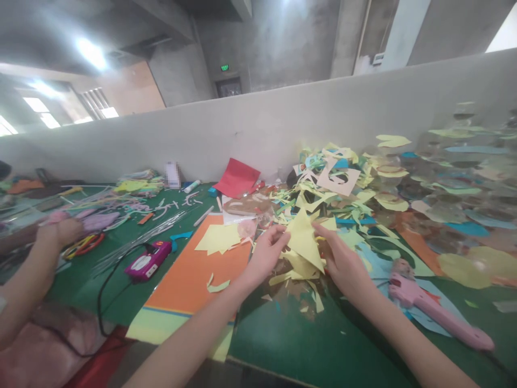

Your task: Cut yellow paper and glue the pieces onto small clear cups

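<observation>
Left hand (266, 250) and right hand (343, 261) each pinched an edge of one yellow paper cutout (305, 237), mid-table against one scrap heap (343, 188). One pink glue gun (428, 307) lay right, one magenta glue gun (147, 261) left. The green table (307, 345) showed open room along its near edge.

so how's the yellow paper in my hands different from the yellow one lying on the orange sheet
The held yellow piece is pointed, roughly triangular; the yellow scrap is broader and ragged. The held yellow piece is pinched between left hand and right hand; the yellow scrap lies flat on the orange sheet, untouched. Both are pale yellow cut paper.
</observation>
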`<state>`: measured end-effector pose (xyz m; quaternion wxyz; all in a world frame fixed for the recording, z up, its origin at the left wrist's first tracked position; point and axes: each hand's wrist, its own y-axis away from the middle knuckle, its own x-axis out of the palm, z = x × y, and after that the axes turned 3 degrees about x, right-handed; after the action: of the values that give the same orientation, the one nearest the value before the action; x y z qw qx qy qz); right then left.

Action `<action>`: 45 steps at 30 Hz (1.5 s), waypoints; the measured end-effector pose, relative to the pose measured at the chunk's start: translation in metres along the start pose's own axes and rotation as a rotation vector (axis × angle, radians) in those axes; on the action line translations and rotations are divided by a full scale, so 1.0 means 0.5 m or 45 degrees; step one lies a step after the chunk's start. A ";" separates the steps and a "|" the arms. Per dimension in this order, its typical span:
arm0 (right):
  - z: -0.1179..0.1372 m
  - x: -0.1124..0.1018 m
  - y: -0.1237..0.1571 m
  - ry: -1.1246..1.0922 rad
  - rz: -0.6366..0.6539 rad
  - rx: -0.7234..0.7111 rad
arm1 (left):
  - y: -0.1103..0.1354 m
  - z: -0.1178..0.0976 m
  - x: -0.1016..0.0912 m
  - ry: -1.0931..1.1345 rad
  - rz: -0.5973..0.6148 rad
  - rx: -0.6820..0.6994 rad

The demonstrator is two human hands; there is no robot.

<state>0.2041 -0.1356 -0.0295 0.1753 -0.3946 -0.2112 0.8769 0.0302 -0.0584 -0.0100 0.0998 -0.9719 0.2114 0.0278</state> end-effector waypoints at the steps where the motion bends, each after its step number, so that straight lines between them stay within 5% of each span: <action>1: -0.004 0.000 0.002 0.105 0.008 -0.112 | -0.002 0.000 -0.002 0.027 -0.011 -0.017; 6: -0.011 -0.002 0.005 0.408 0.043 -0.390 | 0.004 -0.004 -0.001 0.090 -0.008 -0.142; 16: -0.006 -0.014 0.007 0.261 0.047 -0.443 | 0.004 0.003 0.011 0.197 0.186 -0.102; 24: -0.011 -0.012 0.002 0.282 -0.017 -0.473 | 0.006 0.015 0.005 0.143 0.173 -0.089; 33: -0.014 -0.006 -0.007 -0.164 0.165 -0.101 | 0.008 0.018 -0.001 -0.105 0.138 0.113; 45: 0.002 0.004 -0.016 -0.472 0.171 0.297 | 0.016 0.027 0.002 -0.148 0.219 0.051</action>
<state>0.2032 -0.1278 -0.0262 0.1192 -0.2169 -0.1104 0.9626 0.0278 -0.0631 -0.0247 0.1287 -0.9446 0.2886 0.0885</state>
